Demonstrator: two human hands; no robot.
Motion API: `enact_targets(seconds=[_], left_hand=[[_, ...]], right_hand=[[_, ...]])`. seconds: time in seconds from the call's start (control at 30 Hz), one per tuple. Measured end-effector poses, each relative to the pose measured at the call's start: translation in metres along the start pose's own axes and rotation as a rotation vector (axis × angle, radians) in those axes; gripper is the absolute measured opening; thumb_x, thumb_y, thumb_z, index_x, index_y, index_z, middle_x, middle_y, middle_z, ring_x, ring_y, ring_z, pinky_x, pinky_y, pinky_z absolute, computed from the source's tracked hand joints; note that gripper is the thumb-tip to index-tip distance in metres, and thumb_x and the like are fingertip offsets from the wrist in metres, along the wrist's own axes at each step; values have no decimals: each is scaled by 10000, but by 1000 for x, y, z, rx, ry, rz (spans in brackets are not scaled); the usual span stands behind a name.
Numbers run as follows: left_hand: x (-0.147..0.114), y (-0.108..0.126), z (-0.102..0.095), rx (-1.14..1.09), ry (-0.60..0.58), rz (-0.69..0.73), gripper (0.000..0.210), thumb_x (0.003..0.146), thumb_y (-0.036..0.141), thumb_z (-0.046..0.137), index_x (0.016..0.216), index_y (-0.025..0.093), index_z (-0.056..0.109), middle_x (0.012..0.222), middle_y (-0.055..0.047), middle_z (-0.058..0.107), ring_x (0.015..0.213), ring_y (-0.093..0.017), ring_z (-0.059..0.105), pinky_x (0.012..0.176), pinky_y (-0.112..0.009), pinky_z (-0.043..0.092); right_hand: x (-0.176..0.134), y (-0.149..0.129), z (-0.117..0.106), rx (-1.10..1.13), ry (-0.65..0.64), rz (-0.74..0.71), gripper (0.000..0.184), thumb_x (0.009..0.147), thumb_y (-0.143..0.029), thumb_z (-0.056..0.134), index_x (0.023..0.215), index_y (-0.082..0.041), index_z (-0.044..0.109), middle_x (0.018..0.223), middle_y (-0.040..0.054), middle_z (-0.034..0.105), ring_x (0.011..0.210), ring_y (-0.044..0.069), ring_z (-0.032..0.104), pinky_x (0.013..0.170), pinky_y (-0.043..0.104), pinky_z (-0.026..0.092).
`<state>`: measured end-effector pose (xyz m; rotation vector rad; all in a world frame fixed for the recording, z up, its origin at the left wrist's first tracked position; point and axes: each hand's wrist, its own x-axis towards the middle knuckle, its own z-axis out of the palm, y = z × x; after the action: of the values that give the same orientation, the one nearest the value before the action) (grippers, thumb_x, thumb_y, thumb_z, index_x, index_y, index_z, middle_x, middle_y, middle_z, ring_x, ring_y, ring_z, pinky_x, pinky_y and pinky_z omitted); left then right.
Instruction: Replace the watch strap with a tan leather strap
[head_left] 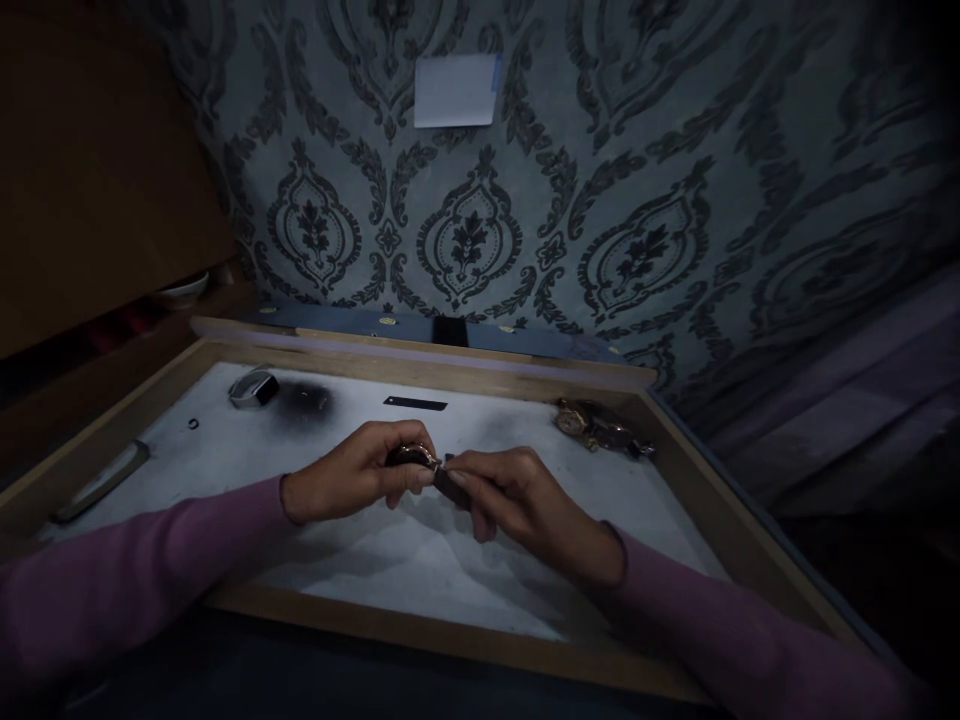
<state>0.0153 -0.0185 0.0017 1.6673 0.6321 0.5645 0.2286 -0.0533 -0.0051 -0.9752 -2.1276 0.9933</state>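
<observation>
My left hand [367, 470] is closed around the case of a wristwatch [411, 456] with a gold-coloured rim. The fingers and thumb of my right hand [517, 490] pinch the dark strap [452, 488] beside the case. Both hands meet over the white bottom of a shallow wooden tray [337, 610]. Part of the watch is covered by my fingers, and I cannot tell how the strap is joined to the case.
More watches [600, 430] lie in the tray's back right corner. At the back left sits a silver watch [253, 389]. A flat black strip [415, 404] lies behind my hands, a small dark ring [193, 424] farther left, and a curved band-like piece [105, 482] along the left side.
</observation>
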Motion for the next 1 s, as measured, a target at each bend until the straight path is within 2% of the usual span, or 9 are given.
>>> enact_targets(seconds=[0.37,0.63,1.0], left_hand=[[-1,6,1,8,37,20,219,860,353,617,848,149,538,690,33,514,548,-73,448,515,-208,383],[-2,5,0,78,50,67,196,877,336,596,855,151,537,665,40,504,533,-74,442,508,-207,367],[-4,7,-1,306,57,137,160,914,306,563,864,154,557,595,52,495,533,-90,467,529,-214,361]], right_hand=[[1,-6,5,157,60,63,374,980,-392,460,726,-157,602,460,-25,585,406,105,579,465,212,459],[1,-7,7,226,62,108,355,973,-372,469,710,-160,578,448,-35,573,373,95,563,426,202,452],[1,-4,7,157,63,111,320,981,-317,462,729,-166,588,413,-57,536,378,94,540,464,216,426]])
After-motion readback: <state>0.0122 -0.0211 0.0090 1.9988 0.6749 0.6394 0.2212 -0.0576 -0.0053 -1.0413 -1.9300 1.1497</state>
